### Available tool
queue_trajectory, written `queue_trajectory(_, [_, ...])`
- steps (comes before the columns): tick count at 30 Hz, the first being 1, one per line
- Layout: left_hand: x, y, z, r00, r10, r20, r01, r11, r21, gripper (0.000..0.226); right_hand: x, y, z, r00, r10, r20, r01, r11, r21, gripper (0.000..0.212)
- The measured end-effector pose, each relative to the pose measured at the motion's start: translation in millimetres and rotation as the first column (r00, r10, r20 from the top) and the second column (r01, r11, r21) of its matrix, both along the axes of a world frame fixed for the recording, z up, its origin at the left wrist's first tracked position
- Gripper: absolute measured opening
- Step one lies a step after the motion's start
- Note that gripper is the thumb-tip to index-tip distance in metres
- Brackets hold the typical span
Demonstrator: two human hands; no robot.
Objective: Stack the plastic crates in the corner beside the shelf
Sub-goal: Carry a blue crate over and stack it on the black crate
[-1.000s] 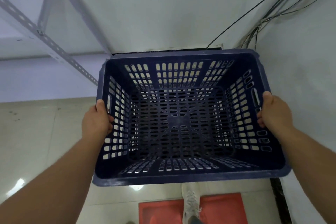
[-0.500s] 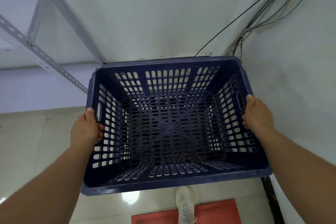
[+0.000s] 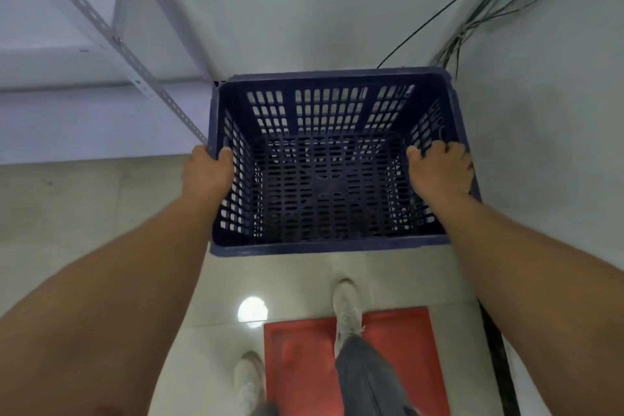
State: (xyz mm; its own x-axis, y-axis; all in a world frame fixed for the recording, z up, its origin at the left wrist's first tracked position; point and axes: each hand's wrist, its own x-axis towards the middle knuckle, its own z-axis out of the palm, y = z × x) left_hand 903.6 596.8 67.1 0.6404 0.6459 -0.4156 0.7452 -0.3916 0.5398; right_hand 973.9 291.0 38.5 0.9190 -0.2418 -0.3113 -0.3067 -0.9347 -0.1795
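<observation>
A dark blue slotted plastic crate (image 3: 332,159) sits in the corner where two pale walls meet, just beside the grey perforated metal shelf upright (image 3: 111,40). Whether it rests on the floor, on another crate beneath, or hangs just above either cannot be told; nothing under it shows clearly through the slots. The left hand (image 3: 207,172) grips the left rim, thumb hooked inside and fingers wrapped outside. The right hand (image 3: 439,172) holds the right rim, its fingers (image 3: 427,152) curled over the edge into the crate. Judging by its place tight against the corner, this crate looks nearly or fully set down; what is left is letting go and fetching any other crates, none of which are in view. A red rectangular mat (image 3: 304,358) lies on the tiled floor (image 3: 84,209) beneath the person's white shoes.
</observation>
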Motion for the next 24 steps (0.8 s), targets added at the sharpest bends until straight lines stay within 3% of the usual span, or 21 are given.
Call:
queue_trajectory(6, [-52, -8, 30, 0.998, -0.022, 0.067, 0.036, 0.977, -0.212, 0.048, -56, 24, 36, 0.999, -0.026, -0.024, 0.028, 0.996, 0.084, 0.064])
queue_trajectory(11, [-99, -6, 57, 0.989, -0.052, 0.137, 0.096, 0.936, -0.339, 0.034, -117, 39, 71, 0.980, -0.181, 0.079, 0.142, 0.925, 0.352, 0.042])
queue_trajectory(17, [-149, 4, 87, 0.967, -0.191, 0.169, 0.244, 0.889, -0.387, 0.047, -210, 63, 110, 0.923, -0.372, 0.097, 0.277, 0.818, 0.505, 0.044])
queue_trajectory(24, [-204, -9, 103, 0.928, -0.347, 0.134, 0.371, 0.838, -0.400, 0.047, -297, 76, 121, 0.847, -0.532, -0.003, 0.442, 0.702, 0.558, 0.037])
